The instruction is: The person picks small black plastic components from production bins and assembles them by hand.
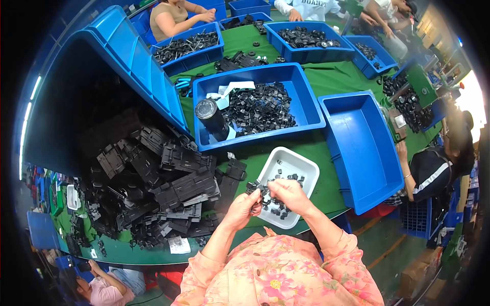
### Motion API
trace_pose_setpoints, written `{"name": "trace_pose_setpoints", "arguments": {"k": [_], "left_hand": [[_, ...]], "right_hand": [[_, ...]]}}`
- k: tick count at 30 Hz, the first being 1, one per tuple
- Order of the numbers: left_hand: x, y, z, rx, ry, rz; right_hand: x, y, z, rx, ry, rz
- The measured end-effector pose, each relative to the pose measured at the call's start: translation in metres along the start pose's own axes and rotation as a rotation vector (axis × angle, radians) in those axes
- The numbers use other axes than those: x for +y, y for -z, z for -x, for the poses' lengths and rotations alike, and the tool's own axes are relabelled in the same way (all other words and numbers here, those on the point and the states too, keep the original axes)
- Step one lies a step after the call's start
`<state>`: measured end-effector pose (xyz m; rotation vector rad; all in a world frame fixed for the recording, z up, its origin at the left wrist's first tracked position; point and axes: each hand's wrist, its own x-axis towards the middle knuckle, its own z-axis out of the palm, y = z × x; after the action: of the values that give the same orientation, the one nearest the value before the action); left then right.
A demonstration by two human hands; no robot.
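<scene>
My left hand (241,210) is closed on a small black plastic part (253,187) at the near left rim of a white tray (309,159). Close beside it, over the tray, my right hand (289,194) is pinched at that part; whatever sits between its fingertips is too small to make out. Small black pieces (279,211) lie scattered in the tray under and around my hands. To the left, a large heap of flat black plastic housings (186,188) spills from a tipped blue bin (138,46).
Beyond the tray stands a blue bin (312,109) of small black parts (263,104) with a dark cylindrical bottle (212,120). Another blue bin (365,148) stands at the right. Several more parts bins line the green table's (326,74) far side, where people work.
</scene>
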<state>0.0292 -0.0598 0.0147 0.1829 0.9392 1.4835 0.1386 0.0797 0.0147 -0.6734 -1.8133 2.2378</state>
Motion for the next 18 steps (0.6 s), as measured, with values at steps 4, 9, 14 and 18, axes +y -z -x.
{"name": "trace_pose_setpoints", "arguments": {"k": [4, 9, 14, 18], "left_hand": [[-0.011, -0.008, 0.004, -0.029, 0.008, -0.1], [-0.009, -0.003, 0.022, -0.066, 0.02, -0.297], [0.016, -0.01, 0.019, -0.164, 0.216, -0.351], [0.025, -0.006, 0.018, -0.231, 0.341, -0.442]], "right_hand": [[0.027, 0.009, -0.017, 0.409, -0.191, -0.513], [0.004, 0.04, -0.003, 0.257, -0.227, -0.739], [-0.01, 0.027, 0.003, -0.227, -0.326, -0.394], [-0.03, 0.011, 0.003, -0.391, -0.149, 0.264]]}}
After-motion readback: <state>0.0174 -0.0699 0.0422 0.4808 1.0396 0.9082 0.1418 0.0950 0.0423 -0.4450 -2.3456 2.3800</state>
